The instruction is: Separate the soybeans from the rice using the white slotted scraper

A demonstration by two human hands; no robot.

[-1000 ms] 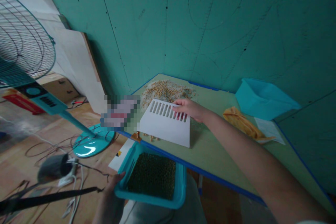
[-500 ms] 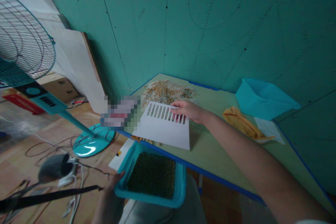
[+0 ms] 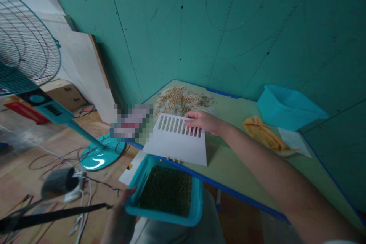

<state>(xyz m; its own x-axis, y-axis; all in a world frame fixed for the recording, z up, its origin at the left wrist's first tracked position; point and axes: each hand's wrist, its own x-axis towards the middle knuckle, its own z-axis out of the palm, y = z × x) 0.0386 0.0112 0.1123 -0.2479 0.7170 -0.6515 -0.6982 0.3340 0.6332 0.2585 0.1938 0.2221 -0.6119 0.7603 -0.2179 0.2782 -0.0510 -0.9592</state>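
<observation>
Two grips: outstretched right hand [image 3: 204, 122] pinching slotted white panel [image 3: 177, 146]; left hand [image 3: 121, 206], low, clasping turquoise tub [image 3: 164, 217].

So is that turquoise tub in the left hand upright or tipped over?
Upright: the turquoise tub has its open top facing up, and the left hand holds its side. Whether it leans slightly, I cannot tell.

The slotted scraper [image 3: 174, 149] is plain white, the tub [image 3: 166, 219] turquoise, the beans [image 3: 181, 95] tan, the tabletop [image 3: 234, 156] pale green with blue edging [image 3: 231, 191], and the cloth [image 3: 263, 136] mustard yellow.
</observation>
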